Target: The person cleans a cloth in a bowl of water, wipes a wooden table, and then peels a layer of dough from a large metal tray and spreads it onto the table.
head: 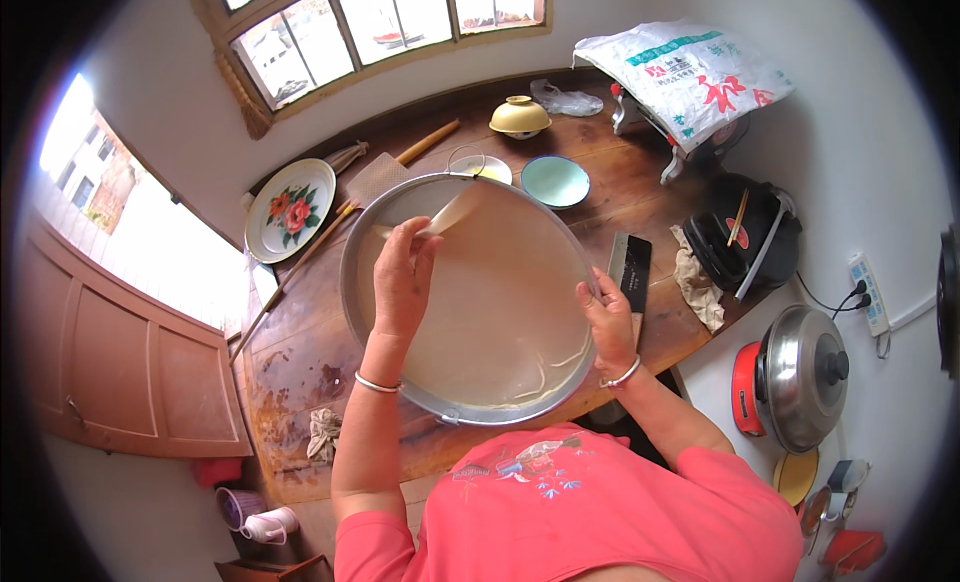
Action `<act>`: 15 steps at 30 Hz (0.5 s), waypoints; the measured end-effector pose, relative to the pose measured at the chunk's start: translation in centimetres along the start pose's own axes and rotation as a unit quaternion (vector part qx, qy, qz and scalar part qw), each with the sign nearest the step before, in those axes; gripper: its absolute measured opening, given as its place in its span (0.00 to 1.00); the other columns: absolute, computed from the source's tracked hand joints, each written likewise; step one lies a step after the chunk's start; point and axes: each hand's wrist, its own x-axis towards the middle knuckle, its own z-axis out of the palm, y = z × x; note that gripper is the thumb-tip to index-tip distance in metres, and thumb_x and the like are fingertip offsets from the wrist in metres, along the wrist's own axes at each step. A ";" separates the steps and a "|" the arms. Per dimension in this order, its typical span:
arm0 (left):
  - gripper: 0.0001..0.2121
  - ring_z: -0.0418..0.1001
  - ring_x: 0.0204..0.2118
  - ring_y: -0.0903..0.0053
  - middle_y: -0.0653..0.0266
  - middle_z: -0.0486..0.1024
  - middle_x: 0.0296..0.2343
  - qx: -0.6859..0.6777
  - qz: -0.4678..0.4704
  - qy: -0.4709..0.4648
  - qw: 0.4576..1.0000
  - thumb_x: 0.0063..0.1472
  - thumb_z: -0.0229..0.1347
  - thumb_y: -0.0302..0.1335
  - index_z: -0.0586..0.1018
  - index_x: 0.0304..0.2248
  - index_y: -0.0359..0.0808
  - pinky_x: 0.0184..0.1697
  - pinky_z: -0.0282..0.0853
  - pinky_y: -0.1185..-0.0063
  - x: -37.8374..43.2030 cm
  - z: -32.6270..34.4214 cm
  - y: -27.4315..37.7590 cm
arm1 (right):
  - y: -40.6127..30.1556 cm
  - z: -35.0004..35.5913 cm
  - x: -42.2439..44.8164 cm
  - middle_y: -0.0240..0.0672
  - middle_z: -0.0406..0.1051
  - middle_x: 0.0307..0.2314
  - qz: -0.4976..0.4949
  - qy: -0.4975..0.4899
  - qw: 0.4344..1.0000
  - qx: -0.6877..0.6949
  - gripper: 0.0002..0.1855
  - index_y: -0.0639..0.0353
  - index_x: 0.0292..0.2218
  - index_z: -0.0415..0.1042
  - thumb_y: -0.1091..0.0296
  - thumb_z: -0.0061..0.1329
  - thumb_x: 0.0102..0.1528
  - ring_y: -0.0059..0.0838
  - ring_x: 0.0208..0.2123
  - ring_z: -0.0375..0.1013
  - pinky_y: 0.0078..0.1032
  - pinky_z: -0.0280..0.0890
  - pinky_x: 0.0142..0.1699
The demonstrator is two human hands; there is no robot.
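A large round metal basin (469, 414) stands on the wooden table, holding a beige, smooth batter or liquid (487, 304). Over its upper left part, my left hand (405, 274) pinches a pale scraper-like tool (452, 213) whose blade is at the liquid near the far wall; its exact kind is unclear. My right hand (609, 315) grips the basin's right rim, thumb on the inner side. Light streaks show in the liquid at the lower right. Just right of the basin lies a cleaver (636, 270), partly hidden by my right hand.
Behind the basin are a light-green bowl (556, 182), a small dish (499, 167), a yellow bowl (520, 116) and a rolling pin (429, 141). A floral enamel tray (291, 211) and a long stick (296, 270) lie left. Cloths (324, 435) and a black appliance (720, 244) also sit on the table.
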 end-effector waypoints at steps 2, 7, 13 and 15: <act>0.09 0.72 0.26 0.76 0.59 0.71 0.25 0.033 -0.006 -0.020 0.999 0.55 0.52 0.20 0.71 0.37 0.31 0.31 0.67 0.81 -0.6 -0.9 -0.4 | 0.9 1.3 -0.3 0.24 0.68 0.34 0.032 0.010 0.999 0.014 0.17 0.64 0.44 0.65 0.65 0.47 0.56 0.11 0.35 0.63 0.12 0.58 0.41; 0.06 0.71 0.26 0.79 0.62 0.72 0.24 0.090 -0.019 0.001 0.996 0.51 0.54 0.17 0.75 0.31 0.31 0.30 0.67 0.83 -2.1 -2.1 -1.6 | 3.1 2.9 -0.8 0.22 0.66 0.31 0.089 0.015 0.994 0.060 0.15 0.62 0.43 0.66 0.65 0.47 0.56 0.10 0.32 0.62 0.11 0.58 0.39; 0.03 0.71 0.25 0.68 0.60 0.71 0.23 0.115 -0.004 -0.093 0.989 0.51 0.53 0.18 0.74 0.27 0.32 0.28 0.66 0.78 -6.3 -4.0 -1.2 | 6.0 2.9 -1.1 0.23 0.66 0.30 0.127 0.028 0.989 0.063 0.16 0.63 0.44 0.66 0.65 0.46 0.56 0.11 0.30 0.61 0.11 0.58 0.36; 0.02 0.71 0.25 0.67 0.61 0.71 0.23 0.124 -0.002 -0.104 0.987 0.51 0.53 0.18 0.74 0.26 0.33 0.28 0.66 0.77 -8.0 -4.9 -0.8 | 6.4 3.2 -1.2 0.21 0.65 0.28 0.148 0.039 0.985 0.077 0.15 0.63 0.43 0.67 0.64 0.47 0.56 0.10 0.28 0.59 0.11 0.56 0.35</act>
